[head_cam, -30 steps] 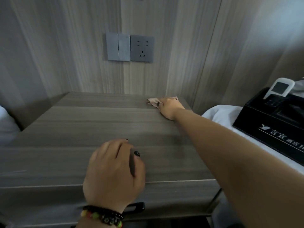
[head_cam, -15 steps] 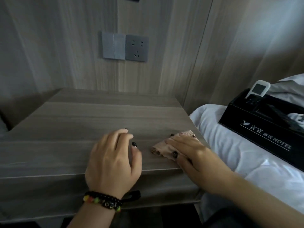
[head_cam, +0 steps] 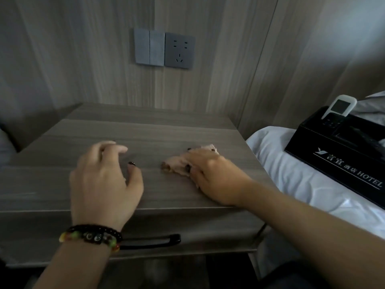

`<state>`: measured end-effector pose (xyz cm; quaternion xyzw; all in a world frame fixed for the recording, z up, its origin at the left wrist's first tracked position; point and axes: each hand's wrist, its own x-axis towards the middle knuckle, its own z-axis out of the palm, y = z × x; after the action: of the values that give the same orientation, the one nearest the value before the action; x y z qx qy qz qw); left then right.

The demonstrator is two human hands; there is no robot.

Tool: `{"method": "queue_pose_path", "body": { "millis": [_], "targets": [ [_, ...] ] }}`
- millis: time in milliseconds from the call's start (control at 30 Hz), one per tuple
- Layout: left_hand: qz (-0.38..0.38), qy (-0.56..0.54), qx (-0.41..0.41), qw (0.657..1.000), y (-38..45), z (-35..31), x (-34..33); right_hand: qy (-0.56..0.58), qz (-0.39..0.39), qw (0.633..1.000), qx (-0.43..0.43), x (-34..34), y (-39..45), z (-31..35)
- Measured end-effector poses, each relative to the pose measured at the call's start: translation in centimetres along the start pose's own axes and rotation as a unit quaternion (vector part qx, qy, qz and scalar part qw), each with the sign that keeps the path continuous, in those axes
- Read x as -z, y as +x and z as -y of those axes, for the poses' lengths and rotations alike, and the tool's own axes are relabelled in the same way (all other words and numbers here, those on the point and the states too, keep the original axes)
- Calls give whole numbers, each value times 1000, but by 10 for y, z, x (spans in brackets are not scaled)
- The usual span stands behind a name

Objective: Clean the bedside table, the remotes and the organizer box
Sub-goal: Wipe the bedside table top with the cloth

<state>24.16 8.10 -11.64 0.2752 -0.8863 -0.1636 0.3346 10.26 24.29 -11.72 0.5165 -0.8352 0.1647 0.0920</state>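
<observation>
The grey wood-grain bedside table [head_cam: 145, 130] fills the middle of the view. My right hand [head_cam: 210, 174] lies flat on a small pinkish cloth [head_cam: 177, 164] on the table's right part, pressing it down with straight fingers. My left hand [head_cam: 104, 180] rests on the table top to the left, fingers loosely curved and holding nothing. A black organizer box [head_cam: 333, 161] with white hotel lettering sits on the bed at the right. A white remote [head_cam: 339, 107] stands upright in its far compartment.
A white bed sheet [head_cam: 281, 159] borders the table on the right. Grey switches and a socket [head_cam: 164, 50] sit on the wood-panel wall behind. A black drawer handle [head_cam: 154, 240] runs along the table's front. A dark gap lies at the table's left side.
My right hand drew the cloth from the far right corner toward the front of the table, then shifted it slightly left. My left hand stayed in place, its fingers lifting a little.
</observation>
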Motion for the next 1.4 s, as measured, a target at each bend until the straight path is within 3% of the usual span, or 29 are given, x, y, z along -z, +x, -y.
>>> {"method": "queue_pose_path", "body": {
  "millis": [100, 300, 567, 667, 767, 933, 1200, 1400],
  "targets": [
    [12, -9, 9, 1000, 2, 1, -6, 13, 38, 999, -34, -8, 47, -35],
    [-36, -10, -27, 999, 3, 7, -14, -20, 34, 992, -123, -17, 121, -84],
    [-179, -21, -126, 976, -3, 12, -19, -152, 26, 933, -326, -46, 211, -106],
    [-191, -30, -142, 971, -4, 13, -19, -158, 31, 941, -297, -54, 221, -90],
    [-190, -37, -133, 972, -4, 13, -18, -129, 37, 970, -204, -53, 206, -75],
    [-155, -58, -91, 982, -1, 11, -15, -51, 39, 996, -68, -34, 131, -36],
    [-67, -69, -54, 994, 1, 5, -12, -13, 43, 997, 61, -1, -11, 33],
    [-25, -20, -23, 999, 2, -2, -20, 16, -7, 1000, 5, 20, -53, -19]
  ]
}}
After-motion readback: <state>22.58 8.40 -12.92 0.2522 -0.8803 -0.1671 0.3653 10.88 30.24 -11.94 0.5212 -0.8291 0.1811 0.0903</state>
